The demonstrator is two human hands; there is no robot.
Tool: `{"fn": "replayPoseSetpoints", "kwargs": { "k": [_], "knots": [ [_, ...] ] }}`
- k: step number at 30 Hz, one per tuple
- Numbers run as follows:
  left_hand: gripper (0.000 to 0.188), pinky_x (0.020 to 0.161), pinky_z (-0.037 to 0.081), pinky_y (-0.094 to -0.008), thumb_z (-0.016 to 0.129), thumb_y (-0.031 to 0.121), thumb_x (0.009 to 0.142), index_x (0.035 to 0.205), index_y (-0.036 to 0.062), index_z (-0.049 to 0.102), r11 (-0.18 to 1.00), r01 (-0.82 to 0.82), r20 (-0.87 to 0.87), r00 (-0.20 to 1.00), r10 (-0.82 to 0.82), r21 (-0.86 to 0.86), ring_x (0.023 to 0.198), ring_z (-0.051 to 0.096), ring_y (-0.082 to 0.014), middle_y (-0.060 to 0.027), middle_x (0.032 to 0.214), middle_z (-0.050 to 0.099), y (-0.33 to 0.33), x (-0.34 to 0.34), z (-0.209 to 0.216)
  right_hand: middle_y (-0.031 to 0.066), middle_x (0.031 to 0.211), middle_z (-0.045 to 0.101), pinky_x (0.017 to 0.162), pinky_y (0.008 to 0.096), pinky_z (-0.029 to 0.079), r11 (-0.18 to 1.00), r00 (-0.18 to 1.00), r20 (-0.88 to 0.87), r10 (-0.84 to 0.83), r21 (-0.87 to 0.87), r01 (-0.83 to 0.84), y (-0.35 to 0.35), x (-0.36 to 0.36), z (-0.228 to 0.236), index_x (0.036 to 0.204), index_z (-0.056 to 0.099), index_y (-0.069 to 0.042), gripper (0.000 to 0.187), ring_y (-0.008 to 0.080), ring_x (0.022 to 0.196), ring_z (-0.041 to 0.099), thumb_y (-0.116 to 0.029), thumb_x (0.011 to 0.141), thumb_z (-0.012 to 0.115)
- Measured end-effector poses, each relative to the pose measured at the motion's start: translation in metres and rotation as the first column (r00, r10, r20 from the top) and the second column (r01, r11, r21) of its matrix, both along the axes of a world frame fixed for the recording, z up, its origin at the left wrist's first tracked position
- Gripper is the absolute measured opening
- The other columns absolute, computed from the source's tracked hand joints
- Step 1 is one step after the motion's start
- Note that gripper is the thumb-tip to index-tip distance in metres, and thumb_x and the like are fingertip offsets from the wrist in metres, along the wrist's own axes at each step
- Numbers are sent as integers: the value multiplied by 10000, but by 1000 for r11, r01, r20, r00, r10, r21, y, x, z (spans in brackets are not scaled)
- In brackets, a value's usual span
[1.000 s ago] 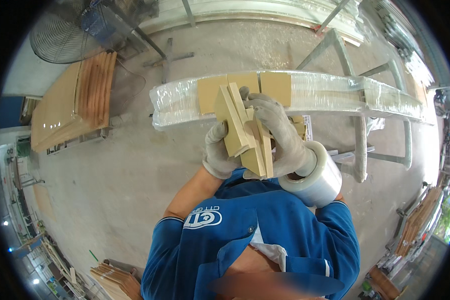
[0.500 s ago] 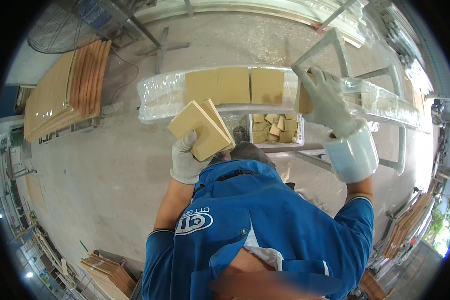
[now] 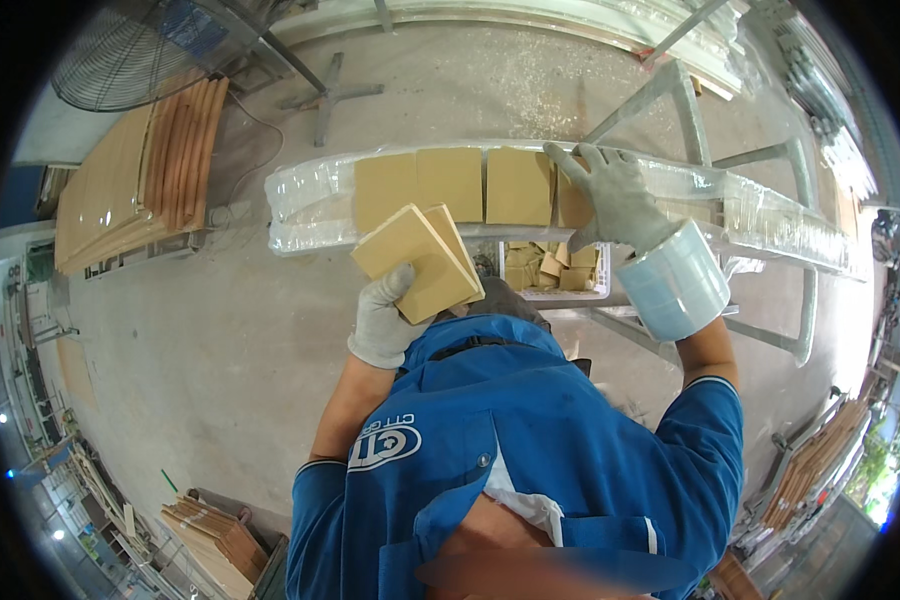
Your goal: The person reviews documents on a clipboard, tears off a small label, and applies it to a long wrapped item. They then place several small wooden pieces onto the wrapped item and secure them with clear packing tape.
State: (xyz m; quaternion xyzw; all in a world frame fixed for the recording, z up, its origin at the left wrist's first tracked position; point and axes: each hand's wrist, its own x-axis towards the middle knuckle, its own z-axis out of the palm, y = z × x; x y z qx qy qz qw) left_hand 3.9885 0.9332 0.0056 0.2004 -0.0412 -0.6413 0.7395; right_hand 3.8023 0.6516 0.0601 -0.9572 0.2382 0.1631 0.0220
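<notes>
My gloved left hand (image 3: 382,318) is closed round a fanned stack of tan square boards (image 3: 416,262), its thumb on the top face. Ahead of it lies a long bundle (image 3: 305,205) wrapped in clear film. Three tan square boards (image 3: 450,186) sit in a row on that bundle. At the row's right end, my gloved right hand (image 3: 615,195) rests with spread fingers on another tan square board (image 3: 573,200), partly covering it. A roll of clear film (image 3: 675,282) is worn round my right wrist like a cuff.
Below the bundle stands a white crate (image 3: 560,294) of small tan pieces. Grey metal stand legs (image 3: 802,300) are at the right. Stacked brown panels (image 3: 135,180) and a fan (image 3: 110,60) occupy the left. More panels (image 3: 215,540) lean at the lower left.
My right hand has moved left, bringing the board under it up against the row. The gap beside that board has narrowed. My left hand still holds its stack, slightly further right.
</notes>
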Motion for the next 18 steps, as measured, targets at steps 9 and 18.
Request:
{"fn": "replayPoseSetpoints", "kwargs": {
  "k": [9, 18],
  "knots": [
    [681, 934, 551, -553, 745, 381, 841, 1322, -53, 534, 975, 173, -205, 958, -200, -142, 1043, 658, -454, -297, 1126, 640, -63, -43, 0, 228, 1557, 332, 1189, 493, 266, 676, 678, 715, -171, 586, -447, 36, -32, -5, 1587, 137, -26, 1538, 422, 1430, 343, -665, 420, 910],
    [600, 819, 592, -398, 766, 264, 802, 1282, -43, 580, 868, 496, -67, 865, -497, -34, 935, 702, -328, -207, 1076, 689, -97, -80, 24, 228, 1393, 466, 1013, 396, 437, 388, 535, 708, -461, 703, -596, 72, -43, -11, 1512, 270, 76, 1298, 356, 1283, 502, -469, 557, 959]
  ]
}}
